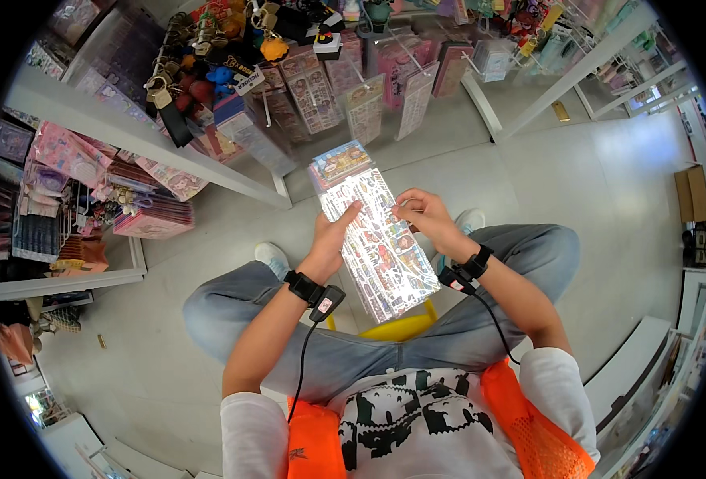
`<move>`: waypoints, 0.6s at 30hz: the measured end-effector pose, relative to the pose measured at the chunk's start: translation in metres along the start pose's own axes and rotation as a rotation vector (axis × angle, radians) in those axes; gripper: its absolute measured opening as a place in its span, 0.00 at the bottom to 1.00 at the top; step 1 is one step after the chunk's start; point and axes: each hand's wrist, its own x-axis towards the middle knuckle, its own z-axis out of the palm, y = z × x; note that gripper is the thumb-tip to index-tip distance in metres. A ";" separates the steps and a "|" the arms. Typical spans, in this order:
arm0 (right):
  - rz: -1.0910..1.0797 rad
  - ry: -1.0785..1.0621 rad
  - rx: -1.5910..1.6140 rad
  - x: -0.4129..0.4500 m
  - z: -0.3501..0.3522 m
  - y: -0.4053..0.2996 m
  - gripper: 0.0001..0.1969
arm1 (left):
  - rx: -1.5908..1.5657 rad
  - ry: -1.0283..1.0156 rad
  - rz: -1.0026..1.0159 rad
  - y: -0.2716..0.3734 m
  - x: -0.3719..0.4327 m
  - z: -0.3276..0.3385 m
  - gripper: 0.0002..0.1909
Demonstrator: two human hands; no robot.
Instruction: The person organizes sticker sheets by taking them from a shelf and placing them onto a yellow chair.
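Observation:
A stack of sticker sheets (383,245) in clear packaging, with a coloured header card (342,163) at its far end, is held above my lap. My left hand (329,236) grips its left edge, the thumb lying on top and the fingers hidden beneath. At the right edge, the bent thumb and fingers of my right hand (427,218) pinch near the upper side of the packs. Glare washes out part of the printed stickers. Black straps with small cabled devices sit on both wrists.
Ahead, sticker packs (362,111) hang from hooks on a white-framed rack, with keychains (209,78) at its left. Another display (149,215) holds pink packs on the left. A yellow stool (400,328) is beneath me. A cardboard box (691,193) stands far right on the tiled floor (544,179).

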 end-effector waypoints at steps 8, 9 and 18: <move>-0.097 -0.048 -0.007 -0.005 -0.009 0.006 0.09 | 0.075 -0.019 0.018 -0.007 0.003 -0.003 0.18; -0.098 -0.062 0.022 -0.005 -0.012 0.004 0.08 | 0.074 -0.028 0.004 -0.006 0.003 -0.002 0.19; -0.018 -0.046 0.144 0.002 -0.038 0.014 0.07 | 0.160 -0.017 0.071 -0.007 0.009 0.001 0.18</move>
